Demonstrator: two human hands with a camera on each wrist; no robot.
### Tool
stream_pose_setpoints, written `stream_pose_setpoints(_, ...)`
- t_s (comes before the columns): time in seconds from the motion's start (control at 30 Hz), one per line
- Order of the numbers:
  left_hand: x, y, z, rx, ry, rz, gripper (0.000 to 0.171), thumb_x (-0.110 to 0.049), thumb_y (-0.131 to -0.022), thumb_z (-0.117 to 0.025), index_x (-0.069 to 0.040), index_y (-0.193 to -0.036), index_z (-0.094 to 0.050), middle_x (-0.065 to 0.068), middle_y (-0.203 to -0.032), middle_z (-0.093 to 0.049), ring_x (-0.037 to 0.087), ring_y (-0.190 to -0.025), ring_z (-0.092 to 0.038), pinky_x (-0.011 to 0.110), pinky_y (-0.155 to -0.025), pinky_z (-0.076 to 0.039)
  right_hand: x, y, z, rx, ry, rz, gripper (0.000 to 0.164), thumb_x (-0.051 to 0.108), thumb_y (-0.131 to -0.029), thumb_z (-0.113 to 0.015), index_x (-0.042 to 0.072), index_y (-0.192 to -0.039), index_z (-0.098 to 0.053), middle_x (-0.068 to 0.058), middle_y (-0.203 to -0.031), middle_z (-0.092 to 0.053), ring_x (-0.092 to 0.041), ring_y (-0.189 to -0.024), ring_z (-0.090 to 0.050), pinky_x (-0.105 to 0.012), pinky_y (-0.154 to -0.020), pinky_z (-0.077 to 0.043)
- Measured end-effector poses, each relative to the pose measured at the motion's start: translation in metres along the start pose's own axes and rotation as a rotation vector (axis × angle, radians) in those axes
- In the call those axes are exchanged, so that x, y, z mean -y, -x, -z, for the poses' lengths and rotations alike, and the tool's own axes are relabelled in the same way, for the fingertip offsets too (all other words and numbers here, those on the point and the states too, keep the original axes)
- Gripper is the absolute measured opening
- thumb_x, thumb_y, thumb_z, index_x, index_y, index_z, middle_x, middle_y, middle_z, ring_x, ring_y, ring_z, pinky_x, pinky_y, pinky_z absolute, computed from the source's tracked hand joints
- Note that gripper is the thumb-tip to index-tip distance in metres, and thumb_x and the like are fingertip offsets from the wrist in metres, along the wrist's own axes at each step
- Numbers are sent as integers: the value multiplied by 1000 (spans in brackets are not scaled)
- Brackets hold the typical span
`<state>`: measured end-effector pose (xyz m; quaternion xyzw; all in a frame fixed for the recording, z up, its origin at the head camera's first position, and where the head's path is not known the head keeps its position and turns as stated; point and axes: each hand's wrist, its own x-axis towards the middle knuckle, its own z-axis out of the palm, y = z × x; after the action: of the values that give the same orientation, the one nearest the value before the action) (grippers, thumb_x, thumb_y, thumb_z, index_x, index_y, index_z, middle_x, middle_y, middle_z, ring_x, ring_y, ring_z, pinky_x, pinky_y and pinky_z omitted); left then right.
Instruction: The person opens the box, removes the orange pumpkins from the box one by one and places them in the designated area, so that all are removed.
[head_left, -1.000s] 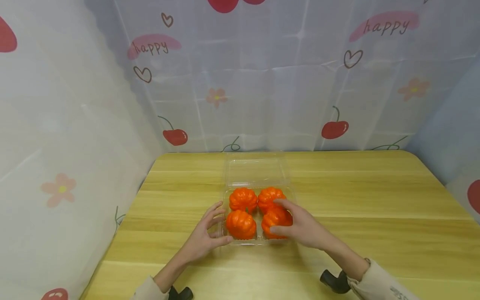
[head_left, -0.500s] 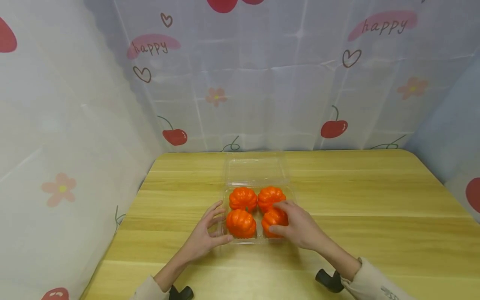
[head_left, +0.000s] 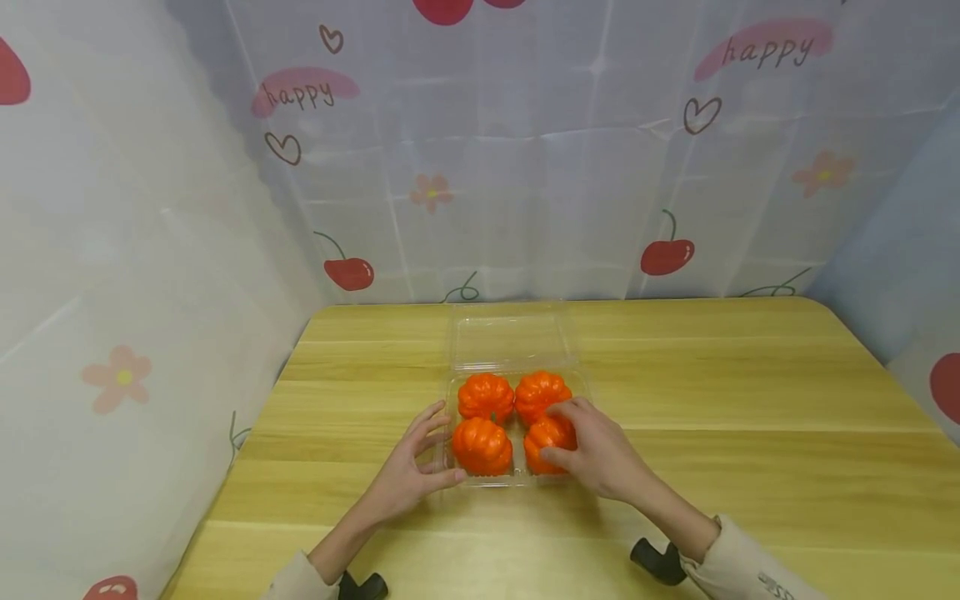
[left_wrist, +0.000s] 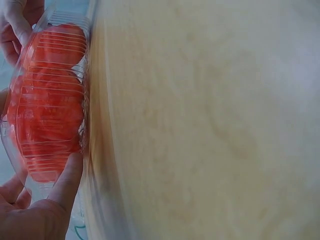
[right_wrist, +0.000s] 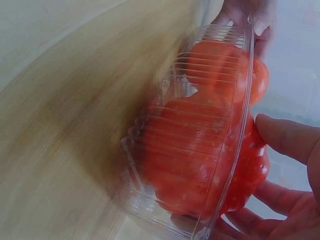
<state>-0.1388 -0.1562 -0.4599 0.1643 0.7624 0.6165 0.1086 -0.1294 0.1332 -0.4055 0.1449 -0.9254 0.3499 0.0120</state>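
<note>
Several small orange pumpkins fill a clear plastic clamshell box [head_left: 517, 482] on the wooden table, two in the back row and two in front. Its clear lid [head_left: 513, 342] lies folded back behind it. At the box's left front corner my left hand [head_left: 411, 468] grips the wall, thumb [left_wrist: 70, 175] along the front and fingers down the left side. My right hand [head_left: 606, 454] holds the front right pumpkin [head_left: 549, 444] between thumb [right_wrist: 287, 136] and fingers. That pumpkin sits in the box and bulges above its rim in the right wrist view. The front left pumpkin [head_left: 482, 447] is untouched.
The wooden table [head_left: 735, 400] reaches to patterned curtains [head_left: 525, 192] at the back and sides. Black curved pieces [head_left: 660, 561] sit at both wrists below the sleeves.
My right hand has shifted slightly left and its fingers have drawn in round the front right pumpkin. The left hand and the box have stayed in place.
</note>
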Motion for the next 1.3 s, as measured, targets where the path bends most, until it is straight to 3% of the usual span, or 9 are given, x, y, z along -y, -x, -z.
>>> stream_pose_setpoints(0.53,1,0,1,9,22,3,85,-8,-81,-81,-12,-152,-35,5,-159,-23,39,-136,-38,44,-97,-49,1,5,2,-37,-83,-6,49,19,-82,-77,-5,-122,-63,-12,-114,-59,-25,-98,-60,-43,-85,-52)
stream_pose_setpoints(0.83,1,1,1,20,45,-13,82,-8,-83,-80,-6,-151,-34,11,-160,-20,45,-135,-36,45,-97,-49,-3,13,10,-15,-293,-37,45,21,-87,-76,4,-126,-60,-11,-124,-58,-27,-111,-57,-46,-92,-53)
stream_pose_setpoints(1.0,0,4,-2,9,49,2,80,-9,-82,-81,-4,-149,-38,5,-162,-18,46,-136,-35,44,-97,-49,-5,16,12,-12,-401,-15,40,15,-88,-75,7,-124,-59,-9,-119,-61,-25,-109,-58,-44,-93,-53)
stream_pose_setpoints(1.13,0,5,-2,7,45,-2,78,-10,-82,-81,-3,-147,-40,4,-163,-15,47,-136,-34,45,-97,-49,-7,17,13,-21,-420,2,39,14,-88,-74,6,-123,-58,-9,-119,-60,-24,-108,-58,-42,-92,-53)
stream_pose_setpoints(1.3,0,4,-1,11,53,-13,77,-9,-82,-81,-1,-146,-40,6,-163,-14,48,-136,-33,45,-97,-49,-6,21,18,-23,-397,-1,52,16,-86,-76,0,-130,-53,-13,-127,-55,-28,-115,-55,-44,-93,-53)
